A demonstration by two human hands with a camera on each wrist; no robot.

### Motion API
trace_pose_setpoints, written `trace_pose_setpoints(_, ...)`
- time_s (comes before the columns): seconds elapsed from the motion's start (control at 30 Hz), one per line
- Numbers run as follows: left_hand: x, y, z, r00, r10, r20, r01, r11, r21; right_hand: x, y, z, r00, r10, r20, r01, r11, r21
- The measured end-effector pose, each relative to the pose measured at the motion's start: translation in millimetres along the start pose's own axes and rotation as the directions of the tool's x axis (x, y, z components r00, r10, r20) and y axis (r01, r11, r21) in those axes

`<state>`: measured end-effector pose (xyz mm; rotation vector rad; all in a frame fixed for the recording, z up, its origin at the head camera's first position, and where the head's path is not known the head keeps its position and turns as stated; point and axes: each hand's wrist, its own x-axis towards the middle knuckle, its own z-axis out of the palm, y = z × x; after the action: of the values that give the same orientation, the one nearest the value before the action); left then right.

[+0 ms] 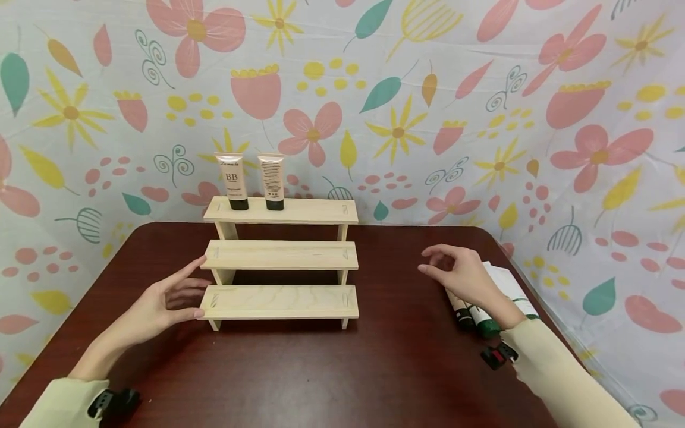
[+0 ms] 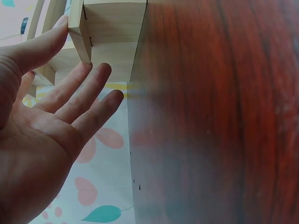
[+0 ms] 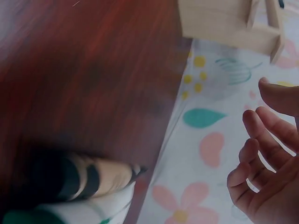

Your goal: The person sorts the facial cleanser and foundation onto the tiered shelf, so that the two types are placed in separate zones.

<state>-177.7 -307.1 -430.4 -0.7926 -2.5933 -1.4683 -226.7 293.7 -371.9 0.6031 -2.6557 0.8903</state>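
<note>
A three-tier wooden display stand (image 1: pixel 283 302) stands on the dark red-brown table. My left hand (image 1: pixel 160 303) touches its left end, thumb by the lowest shelf's corner and index finger at the middle shelf. In the left wrist view, the other fingers (image 2: pixel 96 88) are extended and loose. On the top shelf, towards the left, stand a beige BB cream tube (image 1: pixel 233 181) and a similar tube (image 1: pixel 272 181), both upright on black caps. My right hand (image 1: pixel 462 273) hovers with nothing in it, fingers loosely bent, above several tubes lying at the table's right side.
Among those tubes are a beige one with a black cap (image 3: pixel 110 179) and a white one with a green cap (image 1: pixel 488 327). Further white tubes (image 1: pixel 511 285) lie partly behind the right forearm. A flower-patterned cloth (image 1: pixel 396 77) hangs behind the table and along its right.
</note>
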Motion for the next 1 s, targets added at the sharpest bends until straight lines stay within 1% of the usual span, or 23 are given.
trace_pose_setpoints(0.07, 0.1, 0.1, -0.1, 1.0, 0.001, -0.002, -0.001, 1.0, -0.002, -3, 8, -3, 1.0, 0.004, 0.019, -0.003, 1.0, -0.016)
trace_pose_setpoints(0.2, -0.3, 0.6, -0.1, 1.0, -0.002, -0.003, 0.002, 1.0, -0.006, -10, 23, -10, 0.996, 0.023, 0.082, -0.019, 0.999, -0.045)
trace_pose_setpoints(0.4, -1.3, 0.4, 0.2, 1.0, -0.012, -0.001, 0.012, 1.0, -0.001, -22, 44, -22, 0.98, 0.078, 0.182, -0.056, 0.991, -0.12)
trace_pose_setpoints(0.6, -1.1, -0.5, 0.2, 1.0, -0.011, 0.001, 0.011, 1.0, -0.007, -26, 63, -29, 0.953, 0.12, 0.278, -0.075, 0.983, -0.167)
trace_pose_setpoints(0.77, -1.0, -2.1, 0.1, 1.0, -0.005, 0.0, 0.005, 1.0, -0.01, -27, 74, -29, 0.92, 0.169, 0.354, -0.116, 0.979, -0.166)
trace_pose_setpoints(0.87, -0.8, -3.1, 0.3, 1.0, -0.004, -0.001, 0.004, 1.0, -0.012, -26, 79, -28, 0.905, 0.184, 0.384, -0.133, 0.979, -0.154)
trace_pose_setpoints(1.0, -0.7, -3.9, 0.6, 1.0, -0.002, -0.001, 0.002, 1.0, -0.015, -24, 82, -27, 0.896, 0.184, 0.404, -0.136, 0.98, -0.145)
